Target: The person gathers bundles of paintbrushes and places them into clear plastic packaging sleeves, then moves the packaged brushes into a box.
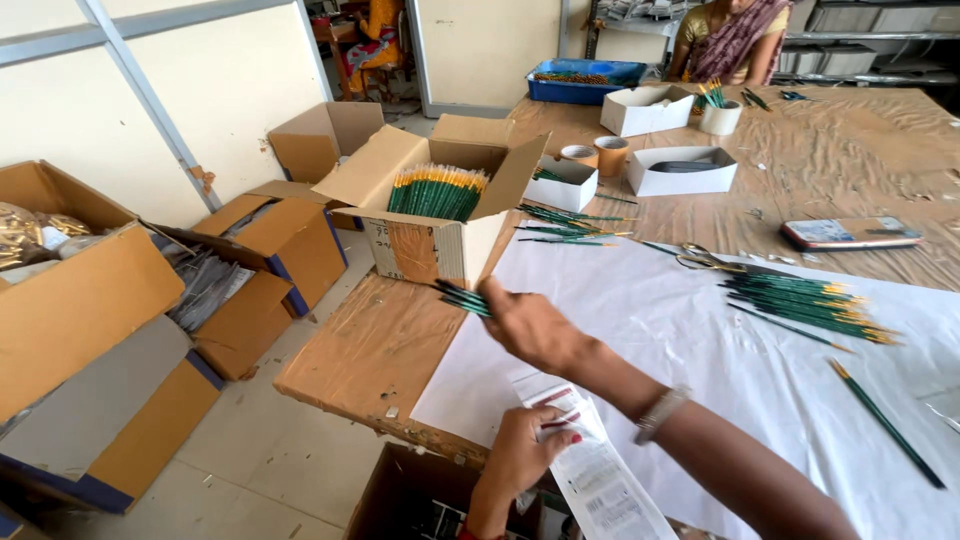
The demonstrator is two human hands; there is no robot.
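Note:
My right hand [530, 325] reaches left across the table, shut on a small bundle of green-handled brushes [462, 298], just in front of an open cardboard box [430, 248]. That box is packed with upright green brushes with yellow ends [438, 192]. At the table's near edge my left hand [520, 455] holds down a printed paper packet [590, 470]. A pile of loose green brushes [800, 305] lies on the white paper sheet [680, 330] to the right, and a single brush [885, 425] lies closer to me.
Scissors [705, 260], a phone [850, 233], white boxes [680, 170] and tape rolls [610, 155] sit on the brown table. Another person [730, 40] sits at the far end. Open cardboard boxes [80, 290] crowd the floor on the left.

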